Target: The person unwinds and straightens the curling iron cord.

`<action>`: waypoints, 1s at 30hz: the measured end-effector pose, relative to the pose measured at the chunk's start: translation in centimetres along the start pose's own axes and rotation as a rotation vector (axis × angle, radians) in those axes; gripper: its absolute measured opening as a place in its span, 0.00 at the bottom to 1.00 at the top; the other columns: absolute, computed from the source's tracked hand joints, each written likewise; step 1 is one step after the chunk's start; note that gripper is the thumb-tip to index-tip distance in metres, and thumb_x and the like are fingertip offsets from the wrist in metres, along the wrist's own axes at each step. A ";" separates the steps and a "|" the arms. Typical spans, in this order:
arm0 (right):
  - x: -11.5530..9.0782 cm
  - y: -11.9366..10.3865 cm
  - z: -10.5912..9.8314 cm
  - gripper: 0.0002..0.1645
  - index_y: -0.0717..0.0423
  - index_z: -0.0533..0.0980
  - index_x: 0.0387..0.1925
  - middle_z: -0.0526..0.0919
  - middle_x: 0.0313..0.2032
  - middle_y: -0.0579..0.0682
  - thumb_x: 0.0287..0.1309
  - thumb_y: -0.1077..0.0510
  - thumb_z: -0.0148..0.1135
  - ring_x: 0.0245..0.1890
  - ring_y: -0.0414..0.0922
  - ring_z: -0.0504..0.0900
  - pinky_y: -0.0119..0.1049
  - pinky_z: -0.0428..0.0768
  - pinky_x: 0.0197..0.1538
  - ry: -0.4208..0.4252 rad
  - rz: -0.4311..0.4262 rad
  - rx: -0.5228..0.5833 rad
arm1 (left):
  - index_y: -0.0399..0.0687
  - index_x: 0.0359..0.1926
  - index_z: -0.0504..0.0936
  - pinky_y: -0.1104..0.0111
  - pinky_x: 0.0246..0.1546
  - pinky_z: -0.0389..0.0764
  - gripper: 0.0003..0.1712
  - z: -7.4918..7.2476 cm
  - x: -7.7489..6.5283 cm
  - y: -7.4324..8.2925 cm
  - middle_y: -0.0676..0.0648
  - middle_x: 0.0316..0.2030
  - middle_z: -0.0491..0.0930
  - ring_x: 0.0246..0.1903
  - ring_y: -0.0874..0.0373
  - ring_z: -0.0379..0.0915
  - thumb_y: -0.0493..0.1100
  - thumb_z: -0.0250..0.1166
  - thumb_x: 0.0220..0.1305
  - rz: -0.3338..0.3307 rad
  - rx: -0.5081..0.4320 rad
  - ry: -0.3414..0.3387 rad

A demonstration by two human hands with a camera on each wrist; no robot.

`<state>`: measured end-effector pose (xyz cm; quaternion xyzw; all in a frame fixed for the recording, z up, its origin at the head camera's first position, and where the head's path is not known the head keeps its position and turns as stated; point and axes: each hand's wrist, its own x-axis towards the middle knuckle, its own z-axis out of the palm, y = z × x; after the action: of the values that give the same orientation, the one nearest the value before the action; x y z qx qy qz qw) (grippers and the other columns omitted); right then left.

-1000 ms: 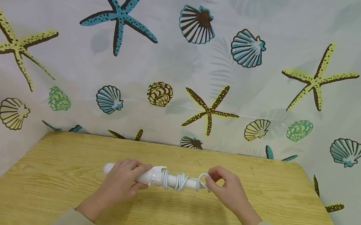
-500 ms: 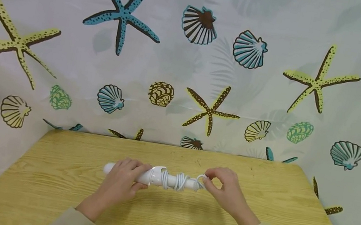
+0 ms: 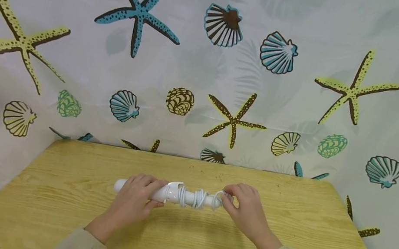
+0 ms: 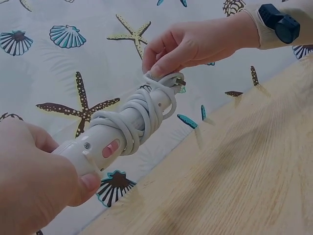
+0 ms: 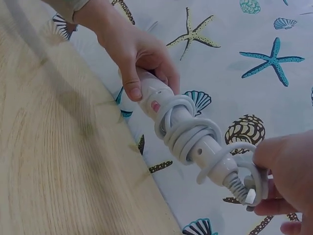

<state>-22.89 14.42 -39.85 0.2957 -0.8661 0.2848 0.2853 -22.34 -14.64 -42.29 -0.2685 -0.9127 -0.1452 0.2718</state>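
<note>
Head view: the left hand [image 3: 133, 198] curls around the thicker part of a white wand-shaped appliance [image 3: 173, 193], held roughly level above the wooden table [image 3: 52, 199] before a shell-and-starfish cloth [image 3: 193, 66]; the right hand [image 3: 247, 210] pinches the white cord [image 3: 199, 199] at the opposite end. Left wrist view: cord coils encircle the handle [image 4: 163, 103], beyond a small reddish patch [image 4: 110, 148]. Right wrist view: a ribbed cord guard [image 5: 236, 186] projects from the handle's tip, just beside the right fingers [image 5: 272, 206].
</note>
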 end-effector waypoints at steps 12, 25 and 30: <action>0.0 -0.2 -0.1 0.04 0.46 0.76 0.30 0.73 0.26 0.35 0.49 0.56 0.60 0.30 0.34 0.70 0.49 0.59 0.48 -0.009 0.077 0.042 | 0.53 0.47 0.74 0.57 0.42 0.65 0.31 0.2 -0.2 0.1 0.49 0.37 0.74 0.38 0.53 0.68 0.51 0.70 0.37 0.011 0.006 0.009; 0.2 0.2 -1.1 0.06 0.45 0.75 0.33 0.75 0.27 0.38 0.53 0.52 0.56 0.30 0.37 0.72 0.31 0.73 0.26 -0.117 0.264 0.330 | 0.53 0.48 0.74 0.56 0.41 0.65 0.31 0.1 -0.4 0.0 0.49 0.37 0.73 0.38 0.53 0.68 0.51 0.70 0.38 0.012 -0.010 0.010; 0.2 0.5 -1.2 0.06 0.46 0.75 0.34 0.75 0.29 0.38 0.52 0.53 0.56 0.33 0.37 0.72 0.38 0.70 0.39 -0.058 0.187 0.364 | 0.53 0.48 0.73 0.57 0.40 0.66 0.31 -0.1 -0.4 0.1 0.50 0.37 0.74 0.38 0.54 0.68 0.51 0.69 0.39 -0.008 -0.038 -0.011</action>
<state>-22.95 15.49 -39.02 0.2687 -0.8319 0.4531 0.1746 -21.93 -14.72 -42.43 -0.2709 -0.9122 -0.1620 0.2612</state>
